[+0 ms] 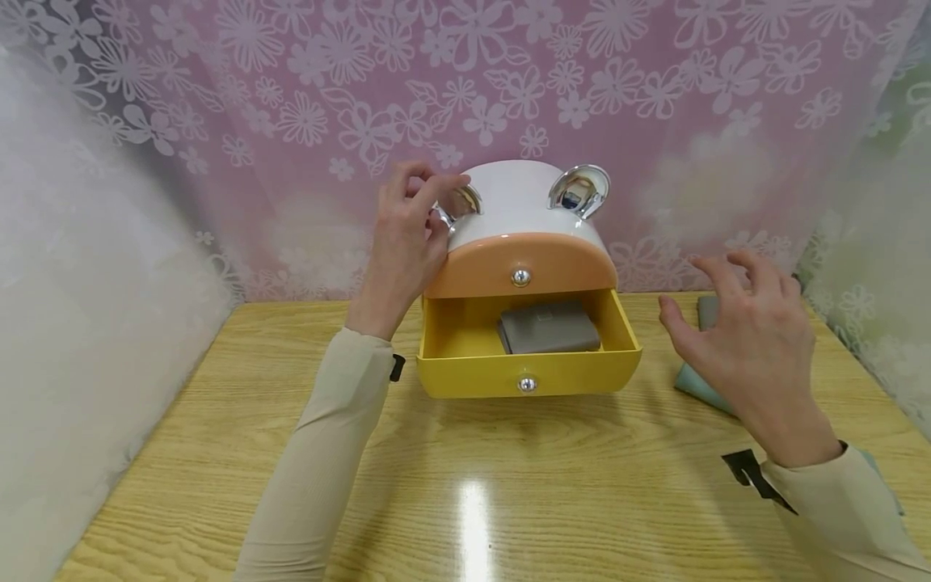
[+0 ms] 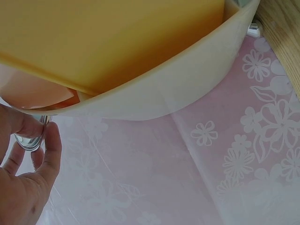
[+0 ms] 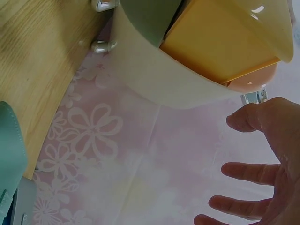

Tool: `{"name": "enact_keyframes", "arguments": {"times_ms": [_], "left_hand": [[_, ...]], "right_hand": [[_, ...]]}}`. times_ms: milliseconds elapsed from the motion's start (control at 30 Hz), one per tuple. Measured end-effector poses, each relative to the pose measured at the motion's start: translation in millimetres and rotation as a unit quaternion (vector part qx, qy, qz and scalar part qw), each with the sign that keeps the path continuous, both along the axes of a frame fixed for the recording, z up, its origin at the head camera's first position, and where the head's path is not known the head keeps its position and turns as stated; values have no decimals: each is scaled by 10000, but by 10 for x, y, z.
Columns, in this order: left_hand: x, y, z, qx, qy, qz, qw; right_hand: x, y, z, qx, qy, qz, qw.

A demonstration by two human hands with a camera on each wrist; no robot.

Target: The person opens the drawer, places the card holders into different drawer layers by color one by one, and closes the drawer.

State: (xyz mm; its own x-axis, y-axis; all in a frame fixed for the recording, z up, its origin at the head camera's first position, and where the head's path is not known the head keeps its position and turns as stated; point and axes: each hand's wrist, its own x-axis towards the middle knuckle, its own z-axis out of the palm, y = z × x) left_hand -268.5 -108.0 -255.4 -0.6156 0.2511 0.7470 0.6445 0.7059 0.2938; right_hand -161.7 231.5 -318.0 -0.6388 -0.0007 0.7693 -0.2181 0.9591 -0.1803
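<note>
Head view: around the open yellow drawer (image 1: 473, 377), your left grip (image 1: 407, 242) pinches the silver ear (image 1: 469, 201) above-left; your spread, unladen right grip (image 1: 756, 343) hovers right; the gray wallet (image 1: 553, 328) lies inside, long side crosswise.

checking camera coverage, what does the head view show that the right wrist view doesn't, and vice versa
Only the head view: the grey wallet-like item inside the open yellow drawer.
Only the right wrist view: silvery feet at the base of the white cabinet.
Both: the right hand, apart from the cabinet, plus the drawer and floral backdrop.
</note>
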Motion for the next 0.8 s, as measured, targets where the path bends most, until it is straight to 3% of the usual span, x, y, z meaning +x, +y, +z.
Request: {"name": "enact_keyframes", "arguments": {"times_ms": [800], "left_hand": [[6,0,1,18,14,7,10000]], "right_hand": [[-62,253,-185,266,-162,-215,9993]]}}
